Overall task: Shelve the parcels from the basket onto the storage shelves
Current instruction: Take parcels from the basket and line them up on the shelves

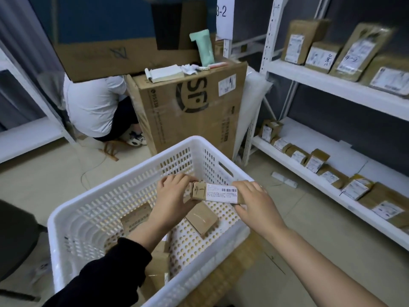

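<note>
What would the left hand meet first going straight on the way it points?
The left hand grips the long brown cardboard parcel; beyond that, probably the far wall of the white perforated plastic basket, unless it clears the rim.

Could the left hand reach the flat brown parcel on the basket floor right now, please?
Probably not at once: the left hand and right hand both grip the labelled box just above that flat parcel. Once the hand is freed, nothing else covers it.
</note>
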